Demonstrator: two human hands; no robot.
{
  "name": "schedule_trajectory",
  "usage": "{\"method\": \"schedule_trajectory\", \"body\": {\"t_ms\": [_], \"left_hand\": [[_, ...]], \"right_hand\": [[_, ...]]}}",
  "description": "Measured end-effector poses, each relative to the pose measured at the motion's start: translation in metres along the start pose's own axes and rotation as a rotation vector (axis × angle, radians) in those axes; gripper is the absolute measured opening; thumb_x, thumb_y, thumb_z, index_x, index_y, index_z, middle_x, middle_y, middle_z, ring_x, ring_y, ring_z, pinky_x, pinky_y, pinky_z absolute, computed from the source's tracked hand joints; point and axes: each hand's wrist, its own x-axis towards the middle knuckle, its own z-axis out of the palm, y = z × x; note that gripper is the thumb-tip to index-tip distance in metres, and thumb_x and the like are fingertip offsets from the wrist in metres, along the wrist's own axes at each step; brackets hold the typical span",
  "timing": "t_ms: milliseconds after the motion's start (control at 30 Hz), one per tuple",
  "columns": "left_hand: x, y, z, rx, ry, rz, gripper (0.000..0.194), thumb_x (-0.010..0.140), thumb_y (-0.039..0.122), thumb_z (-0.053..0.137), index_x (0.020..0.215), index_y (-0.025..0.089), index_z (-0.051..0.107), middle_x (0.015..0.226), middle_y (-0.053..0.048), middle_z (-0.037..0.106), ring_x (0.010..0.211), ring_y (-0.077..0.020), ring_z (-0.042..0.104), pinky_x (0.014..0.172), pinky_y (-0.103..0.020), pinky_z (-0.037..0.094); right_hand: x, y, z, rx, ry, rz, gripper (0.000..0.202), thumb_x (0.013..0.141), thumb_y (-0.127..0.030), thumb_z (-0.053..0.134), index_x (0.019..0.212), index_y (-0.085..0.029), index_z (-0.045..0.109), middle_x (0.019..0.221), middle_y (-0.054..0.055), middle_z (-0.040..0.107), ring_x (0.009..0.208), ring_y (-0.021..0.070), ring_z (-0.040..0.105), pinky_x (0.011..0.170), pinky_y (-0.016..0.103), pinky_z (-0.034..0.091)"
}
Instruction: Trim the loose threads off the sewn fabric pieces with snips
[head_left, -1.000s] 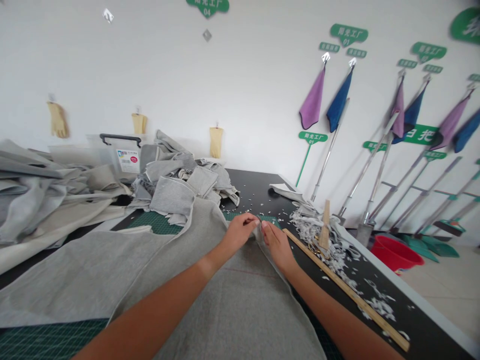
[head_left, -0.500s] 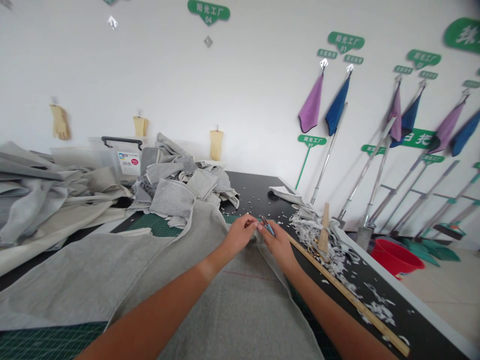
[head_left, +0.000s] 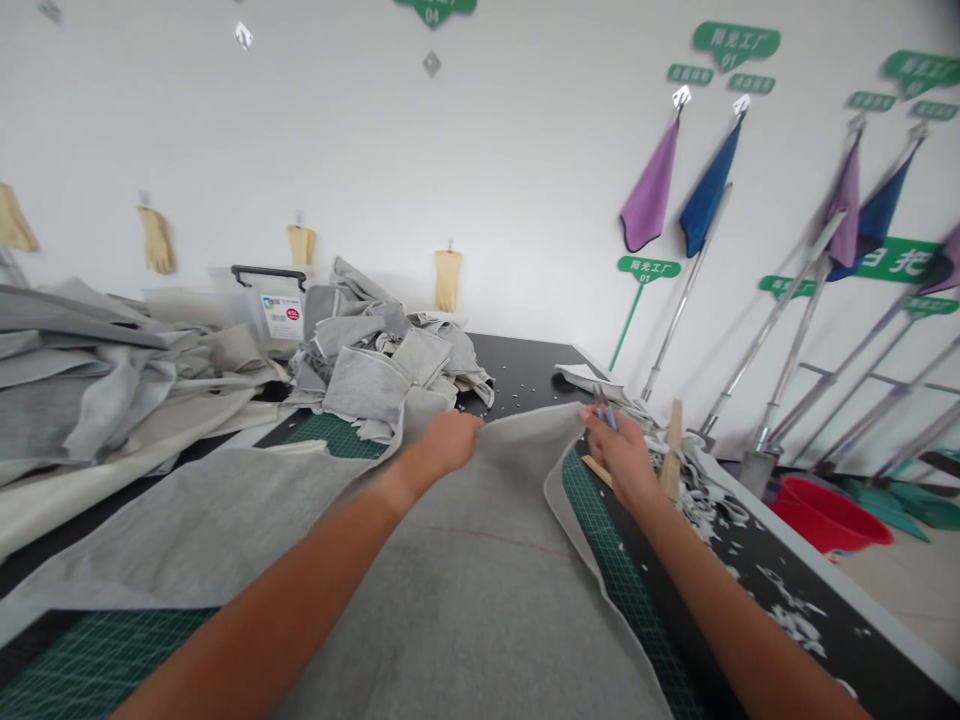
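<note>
A large grey cloth [head_left: 480, 620] with a faint red line across it spreads toward me over the green cutting mat [head_left: 622, 590]. My left hand [head_left: 450, 440] is closed on its far edge, lifting it a little. My right hand [head_left: 619, 450] keeps small blue-handled snips [head_left: 606, 408], metal tips pointing up and away, and its fingers pinch the cloth's far right corner. Between the two hands the edge is stretched out and raised. Another grey cloth piece [head_left: 202, 530] lies flat at the left, partly beside the large one.
Heaped grey cloth pieces [head_left: 367, 385] and a bigger cloth pile [head_left: 90, 390] lie at the back and left, by a clear plastic box [head_left: 281, 315]. Scraps [head_left: 697, 500] and wooden strips [head_left: 673, 450] lie on the right. A red bucket [head_left: 829, 515] stands beyond the table edge.
My hands were together at the cloth's edge and are now apart: the left has moved left, the right moved right with the snips. The edge is pulled out between them. The view has shifted left.
</note>
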Motion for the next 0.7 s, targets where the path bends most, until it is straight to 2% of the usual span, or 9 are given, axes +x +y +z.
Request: {"method": "schedule_trajectory", "body": {"t_ms": [200,333,467,700], "left_hand": [[-0.005,-0.050,-0.005,0.179,0.041,-0.075,0.028,0.091,0.011,0.046,0.097,0.014,0.074,0.100,-0.017,0.073,0.109,-0.0307,0.060,0.095,-0.044,0.039],[-0.009,-0.073,-0.017,0.265,0.066,-0.098,0.029,0.091,0.010,0.044,0.095,0.012,0.074,0.100,-0.020,0.072,0.107,-0.0338,0.059,0.092,-0.046,0.036],[-0.008,-0.087,-0.038,0.320,0.140,-0.150,0.026,0.091,0.015,0.046,0.095,0.014,0.072,0.101,-0.018,0.073,0.108,-0.0353,0.057,0.091,-0.047,0.033],[0.000,-0.094,-0.092,0.352,0.359,-0.272,0.029,0.096,0.028,0.044,0.101,0.014,0.069,0.103,-0.020,0.071,0.112,-0.0368,0.054,0.095,-0.049,0.031]], "right_hand": [[0.026,-0.020,-0.012,0.120,0.094,-0.046,0.031,0.072,-0.036,0.082,0.086,-0.018,0.061,0.049,-0.012,0.031,0.038,0.0032,0.022,0.034,0.016,0.016],[0.044,-0.031,-0.020,0.117,0.140,-0.068,0.030,0.071,-0.035,0.081,0.083,-0.018,0.060,0.045,-0.013,0.030,0.036,0.0034,0.021,0.033,0.018,0.014],[0.060,-0.039,-0.028,0.068,0.139,-0.101,0.028,0.073,-0.036,0.078,0.081,-0.019,0.058,0.044,-0.013,0.029,0.036,0.0039,0.021,0.034,0.020,0.012],[0.086,-0.062,-0.036,0.020,0.166,-0.146,0.019,0.081,-0.024,0.073,0.078,-0.019,0.054,0.044,-0.014,0.030,0.038,0.0041,0.024,0.041,0.025,0.013]]}}
